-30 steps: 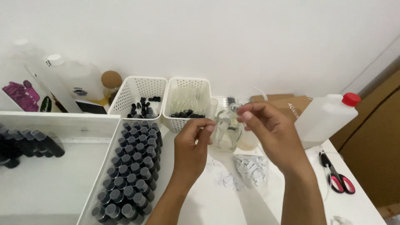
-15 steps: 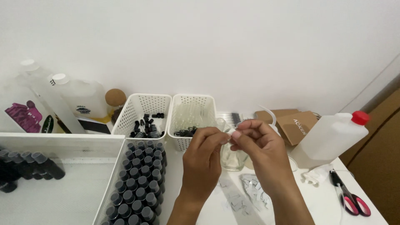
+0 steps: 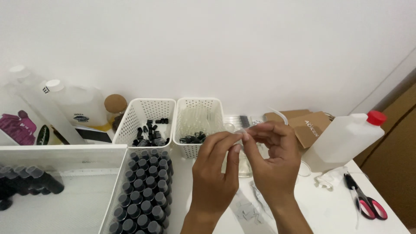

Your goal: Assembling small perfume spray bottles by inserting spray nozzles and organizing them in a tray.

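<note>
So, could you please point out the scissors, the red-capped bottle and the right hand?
scissors (image 3: pixel 366 203), head view, on the red handles.
red-capped bottle (image 3: pixel 346 138), head view, on its body.
right hand (image 3: pixel 277 162), head view, on its back.

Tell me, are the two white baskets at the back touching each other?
Cannot tell. In the head view the left basket and right basket stand side by side, rims very close, but neither contact nor a gap shows plainly.

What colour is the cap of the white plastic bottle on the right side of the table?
Red. The cap on the white bottle shows clearly in the head view.
</note>
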